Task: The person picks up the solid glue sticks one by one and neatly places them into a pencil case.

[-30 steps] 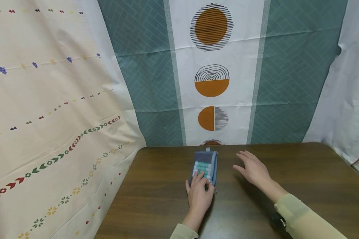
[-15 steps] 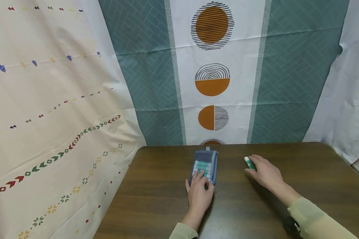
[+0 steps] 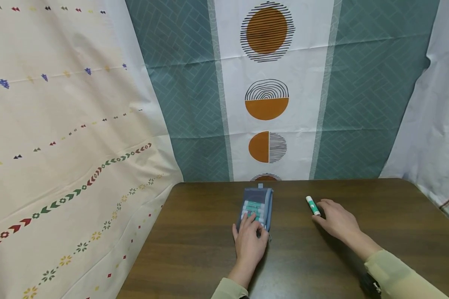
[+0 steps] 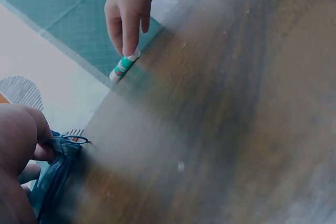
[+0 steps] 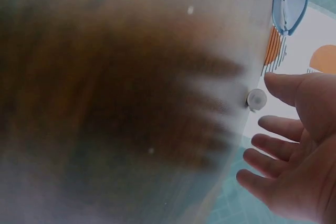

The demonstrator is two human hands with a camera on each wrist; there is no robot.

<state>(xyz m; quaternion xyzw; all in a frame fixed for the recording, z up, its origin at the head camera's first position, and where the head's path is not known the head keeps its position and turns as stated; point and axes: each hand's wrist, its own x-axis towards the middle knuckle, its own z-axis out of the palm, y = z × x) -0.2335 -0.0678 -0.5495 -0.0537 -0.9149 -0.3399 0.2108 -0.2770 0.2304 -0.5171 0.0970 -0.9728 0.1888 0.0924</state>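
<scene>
A blue zip pouch (image 3: pixel 255 195) lies on the table, with white-and-green sticks showing through its clear window. My left hand (image 3: pixel 250 245) rests on its near end, thumb and fingers pinching the edge beside the small zip ring (image 4: pixel 76 139). To the right, a green-and-white glue stick (image 3: pixel 313 206) lies on the tabletop. Just beside its near end is my right hand (image 3: pixel 337 220), fingers loosely bent and holding nothing. In the right wrist view the glue stick's round white end (image 5: pixel 256 99) shows beyond the gap between thumb and fingers.
The brown wooden table (image 3: pixel 194 249) ends at a patterned cloth (image 3: pixel 194 104) hanging behind it. A cream cloth (image 3: pixel 78 124) hangs along the left side, a white one (image 3: pixel 434 112) along the right.
The glue stick has come into sight and now lies on the table. My right hand has moved rightward and drawn back from it. The left hand and pouch stay put.
</scene>
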